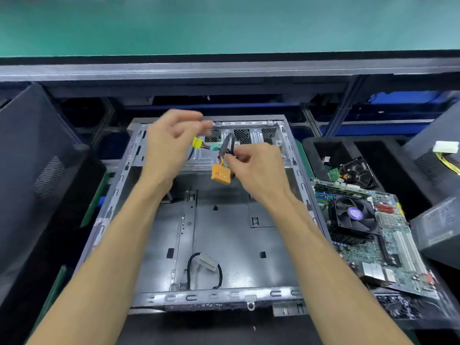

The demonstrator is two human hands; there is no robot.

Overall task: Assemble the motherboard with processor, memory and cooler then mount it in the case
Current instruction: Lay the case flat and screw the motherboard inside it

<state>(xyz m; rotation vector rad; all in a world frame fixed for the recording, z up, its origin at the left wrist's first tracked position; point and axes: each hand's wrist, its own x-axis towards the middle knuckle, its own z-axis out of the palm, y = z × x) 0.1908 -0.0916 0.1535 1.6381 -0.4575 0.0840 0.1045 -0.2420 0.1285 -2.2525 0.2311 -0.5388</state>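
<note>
1. Right now we see the case (219,235) lying open on its side on the worktop (224,327), with no board inside it.
2. Our right hand (258,168) pinches a bundle of wires (227,148) above the case, an orange connector (220,175) hanging just below the fingers.
3. Our left hand (169,148) is raised beside it with fingers loosely bent (it is blurred, so we cannot tell whether it holds the yellow connector (197,142) next to it).
4. The motherboard (373,235), its cooler fan (354,214) already fitted, rests outside the case to the right.
5. A looped black cable (194,267) lies on the case floor.
</note>
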